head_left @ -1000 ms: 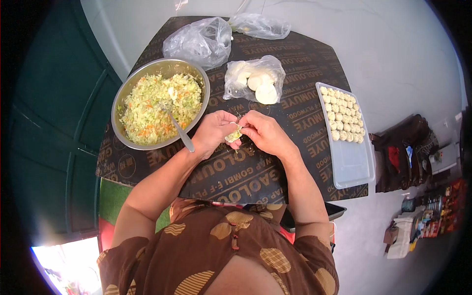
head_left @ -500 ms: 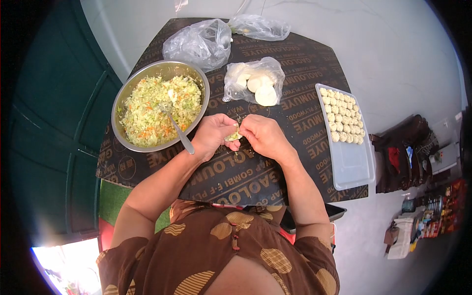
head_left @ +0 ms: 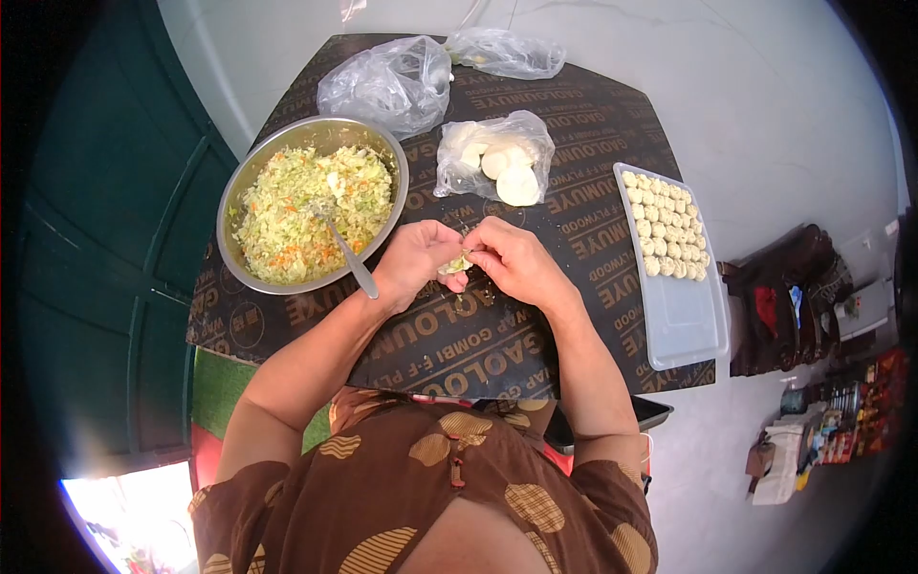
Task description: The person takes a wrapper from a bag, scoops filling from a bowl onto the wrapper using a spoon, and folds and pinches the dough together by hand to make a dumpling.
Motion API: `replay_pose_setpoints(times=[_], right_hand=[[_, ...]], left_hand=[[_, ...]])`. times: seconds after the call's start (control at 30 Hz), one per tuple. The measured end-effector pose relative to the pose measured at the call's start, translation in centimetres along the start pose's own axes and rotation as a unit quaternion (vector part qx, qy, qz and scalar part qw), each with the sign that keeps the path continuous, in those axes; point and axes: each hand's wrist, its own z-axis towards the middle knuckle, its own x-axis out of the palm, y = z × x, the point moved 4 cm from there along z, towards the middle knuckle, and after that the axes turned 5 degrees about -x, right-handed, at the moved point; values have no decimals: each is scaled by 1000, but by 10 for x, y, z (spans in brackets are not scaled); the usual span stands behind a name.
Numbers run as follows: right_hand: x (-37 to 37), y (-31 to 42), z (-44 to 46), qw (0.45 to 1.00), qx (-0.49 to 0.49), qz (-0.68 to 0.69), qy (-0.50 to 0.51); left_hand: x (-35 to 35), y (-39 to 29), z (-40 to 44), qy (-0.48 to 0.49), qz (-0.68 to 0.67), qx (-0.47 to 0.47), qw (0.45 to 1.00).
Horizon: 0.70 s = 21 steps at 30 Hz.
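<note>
The middle of the frame is filled by a dark table (head_left: pixel 612 124), its top printed with tan lettering. At the left, a metal bowl (head_left: pixel 316 136) is set down, by which part of the table's edge is hidden. A crumpled clear bag (head_left: pixel 387 86) is placed near it, upper left of centre, and a flatter bag (head_left: pixel 507 54) is seen at the top edge. Above centre, a smaller bag (head_left: pixel 537 143) of pale discs is laid. The right edge is overlapped by a translucent tray (head_left: pixel 684 320). Around the centre, crumbs (head_left: pixel 460 298) are scattered.
</note>
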Motion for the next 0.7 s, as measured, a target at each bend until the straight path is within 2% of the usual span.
replay_pose_setpoints(times=[0.2,0.4,0.7], right_hand=[[-1,-3,0,1000,-18,-5,-10],[-2,-3,0,999,13,5,-34],[-1,2,0,998,-26,-40,-49]], left_hand=[[-5,2,2,24,-107,-29,994],[1,-4,-5,-2,-82,-55,995],[-2,1,0,6,-63,-21,998]])
